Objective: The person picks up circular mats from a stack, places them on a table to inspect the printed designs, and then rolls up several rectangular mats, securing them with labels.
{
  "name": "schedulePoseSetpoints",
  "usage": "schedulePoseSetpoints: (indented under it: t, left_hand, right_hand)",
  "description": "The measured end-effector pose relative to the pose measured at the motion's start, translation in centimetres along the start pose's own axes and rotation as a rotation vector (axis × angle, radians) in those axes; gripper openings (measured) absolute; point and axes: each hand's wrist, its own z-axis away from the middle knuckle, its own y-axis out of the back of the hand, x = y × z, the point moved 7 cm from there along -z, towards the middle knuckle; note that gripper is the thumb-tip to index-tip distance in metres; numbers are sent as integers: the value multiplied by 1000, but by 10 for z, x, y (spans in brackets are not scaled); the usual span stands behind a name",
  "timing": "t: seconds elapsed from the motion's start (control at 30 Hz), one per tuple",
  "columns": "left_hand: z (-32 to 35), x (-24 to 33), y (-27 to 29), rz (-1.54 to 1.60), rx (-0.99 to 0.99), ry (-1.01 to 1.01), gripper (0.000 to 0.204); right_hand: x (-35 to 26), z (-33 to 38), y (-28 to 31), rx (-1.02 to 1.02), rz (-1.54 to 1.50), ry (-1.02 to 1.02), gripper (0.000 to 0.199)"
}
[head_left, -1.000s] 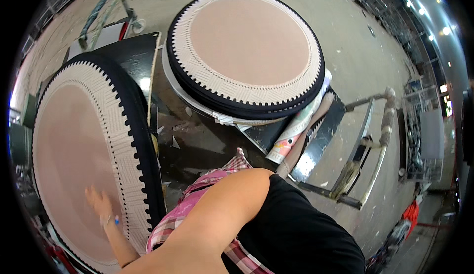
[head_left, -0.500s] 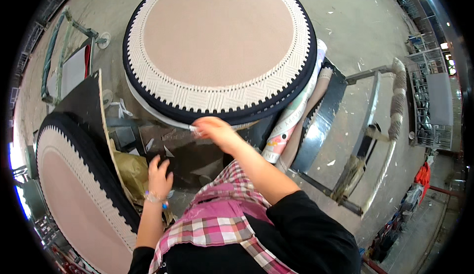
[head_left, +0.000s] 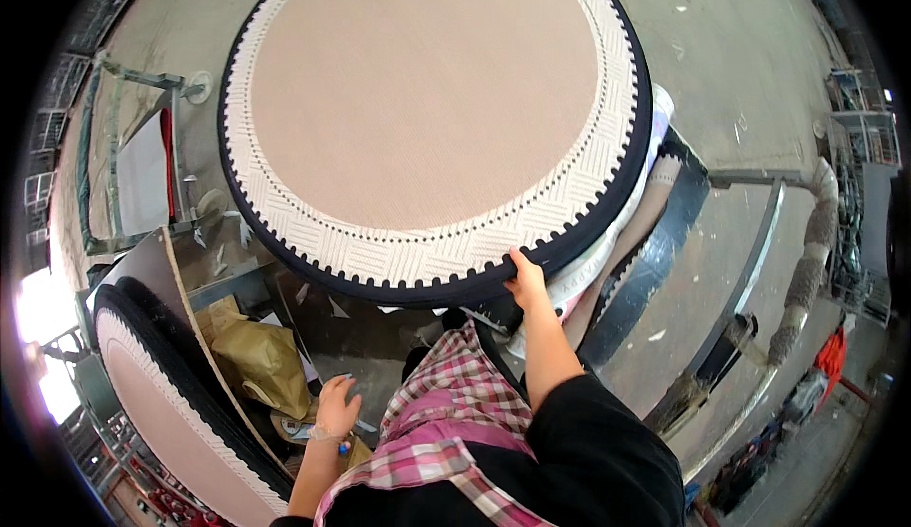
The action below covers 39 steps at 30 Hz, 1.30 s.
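A large round rug [head_left: 418, 100] with a beige middle, a cream patterned band and a black scalloped edge lies before me, on top of others like it. At its near right rim my right hand [head_left: 528, 282] grips the black edge, thumb on top and fingers hidden beneath. My left hand [head_left: 336, 406] hangs empty at my left side, its fingers loosely apart, close to a gold-brown bag [head_left: 266, 361]. A bracelet circles that wrist. Further left, more round rugs [head_left: 176, 413] of the same look stand on edge against an upright board [head_left: 180, 276].
Rolled rugs [head_left: 626, 233] lie in a dark metal trough [head_left: 655, 252] right of the stack. A metal cart frame [head_left: 802, 271] with a wrapped handle is at the right. Another cart [head_left: 142, 166] stands far left. Scraps lie on the concrete floor [head_left: 731, 72].
My right hand has moved right and taken hold of the rug's edge. The round rug appears larger and nearer. My left hand has dropped lower, toward my body.
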Motion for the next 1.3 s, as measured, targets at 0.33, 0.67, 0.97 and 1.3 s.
schedulePoseSetpoints:
  t: [0.33,0.67,0.97,1.3]
  left_hand:
    - [-127,46,128,1973,263,195,58]
    - [-30,24,219,1175,512,137,42]
    - [-95,130,164,849,387,157,42]
    - [-102,175,202,774,317,113,37]
  right_hand:
    - [-152,233,-109,-284,-92,711,17]
    - [34,317,33,-966,655,-90,55]
    - [-132,42,236,492,639,496,63]
    - [-131,-31,288,396,-101,137,51]
